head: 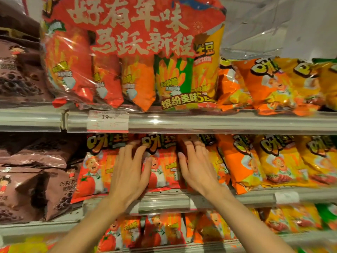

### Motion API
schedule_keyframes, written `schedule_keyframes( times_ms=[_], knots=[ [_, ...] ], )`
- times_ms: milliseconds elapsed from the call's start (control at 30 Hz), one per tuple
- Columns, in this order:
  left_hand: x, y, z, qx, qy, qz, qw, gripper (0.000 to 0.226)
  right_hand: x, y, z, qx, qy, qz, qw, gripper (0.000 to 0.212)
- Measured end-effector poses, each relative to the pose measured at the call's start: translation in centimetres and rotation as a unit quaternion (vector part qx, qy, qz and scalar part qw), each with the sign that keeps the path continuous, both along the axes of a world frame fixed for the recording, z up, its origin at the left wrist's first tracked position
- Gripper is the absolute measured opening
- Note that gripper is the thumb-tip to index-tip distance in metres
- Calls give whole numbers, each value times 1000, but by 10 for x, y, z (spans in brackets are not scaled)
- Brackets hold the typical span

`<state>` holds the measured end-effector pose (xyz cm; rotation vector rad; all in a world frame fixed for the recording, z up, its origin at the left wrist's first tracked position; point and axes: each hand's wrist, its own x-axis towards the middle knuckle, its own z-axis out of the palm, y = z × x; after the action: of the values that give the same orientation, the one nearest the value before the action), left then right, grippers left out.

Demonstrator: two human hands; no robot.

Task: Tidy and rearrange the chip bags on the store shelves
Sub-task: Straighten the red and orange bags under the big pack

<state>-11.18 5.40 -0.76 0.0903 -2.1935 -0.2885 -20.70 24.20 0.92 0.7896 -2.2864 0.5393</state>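
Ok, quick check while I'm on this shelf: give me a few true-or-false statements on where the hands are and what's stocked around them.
1. Both hands rest on red chip bags on the middle shelf. True: the left hand and right hand lie with straight fingers on the red chip bags.
2. The right hand is pulling a bag off the top shelf. False: it is on the middle shelf.
3. A large red multipack stands on the shelf above the hands. True.
4. The price tag below the multipack reads 19.90. True.
5. Brown snack bags sit right of the hands. False: the brown snack bags are on the left; orange chip bags and yellow ones are on the right.
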Motion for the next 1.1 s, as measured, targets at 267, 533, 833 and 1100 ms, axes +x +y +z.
schedule_keyframes(
  times_ms=[267, 533, 833, 1100],
  knots=[
    [-50, 111, 1, 177, -104, -151, 967, 59, -47, 100, -1, 132, 72, -92, 984, 66],
    [-94, 136, 2, 301, -211, -116, 923, 82, -77, 122, -3, 163, 71, -87, 980, 61],
    [-113, 146, 1, 331, -185, -121, 917, 77, -91, 135, -5, 92, 38, -55, 994, 64],
    [-95, 145, 13, 300, -122, -119, 938, 70, -95, 133, -11, 20, 73, -25, 997, 51]
  ],
)
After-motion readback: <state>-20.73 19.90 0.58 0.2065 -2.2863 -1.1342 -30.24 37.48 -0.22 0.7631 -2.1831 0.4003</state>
